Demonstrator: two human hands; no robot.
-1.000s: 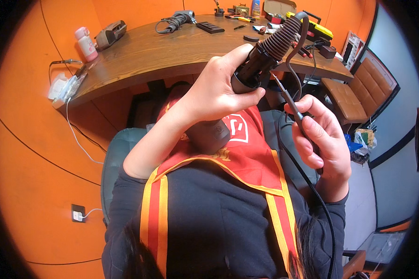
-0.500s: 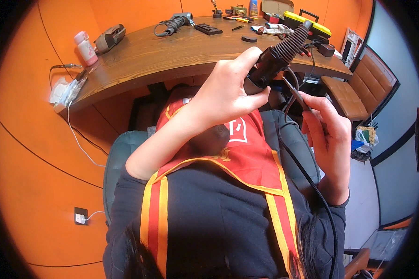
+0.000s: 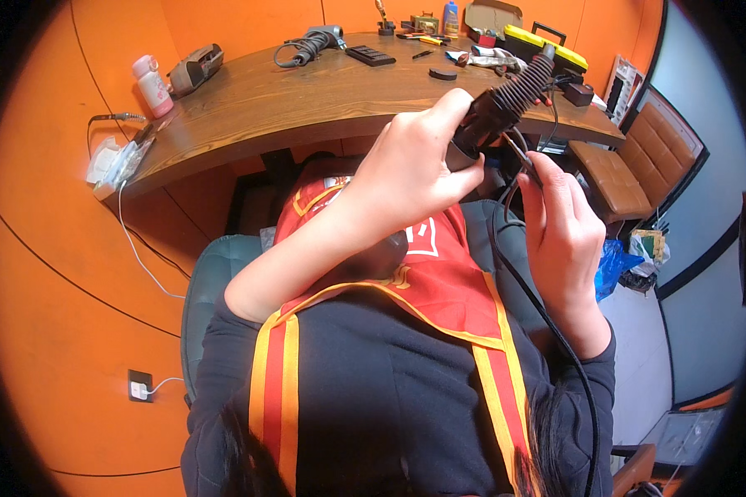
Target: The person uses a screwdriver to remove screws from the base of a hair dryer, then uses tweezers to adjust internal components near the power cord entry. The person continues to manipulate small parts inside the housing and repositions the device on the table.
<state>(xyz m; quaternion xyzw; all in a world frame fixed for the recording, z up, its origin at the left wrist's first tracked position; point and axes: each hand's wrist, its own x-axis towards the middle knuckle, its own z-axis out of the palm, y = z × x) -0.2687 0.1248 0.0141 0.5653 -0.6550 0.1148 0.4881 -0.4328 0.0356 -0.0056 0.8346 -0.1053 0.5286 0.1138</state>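
Observation:
My left hand (image 3: pixel 414 157) is wrapped round a black ribbed part (image 3: pixel 514 95), a dark body with a bellows-like sleeve that narrows to a metal end. It is held up in front of the table edge and tilts to the upper right. In my right hand (image 3: pixel 565 219) a slim metal-tipped tool (image 3: pixel 522 156) is pinched, its tip close to the underside of the ribbed part. A black cord (image 3: pixel 547 311) hangs beside my right hand and runs down over my right side. Beneath my left forearm, a dark rounded thing (image 3: pixel 381 258) lies on my red apron (image 3: pixel 452 286), partly hidden.
On the wooden table (image 3: pixel 307 108) lie a grey hair dryer (image 3: pixel 313 43), a black slotted tray (image 3: pixel 370 55), a black disc (image 3: pixel 443 74) and a yellow-black toolbox (image 3: pixel 547 48). A pink-white bottle (image 3: pixel 152 87) stands left. A brown chair (image 3: pixel 638 161) is at right.
My right hand has moved up and inward, bringing the slim tool nearer to the ribbed part. The ribbed part has shifted slightly right in my left hand's grip.

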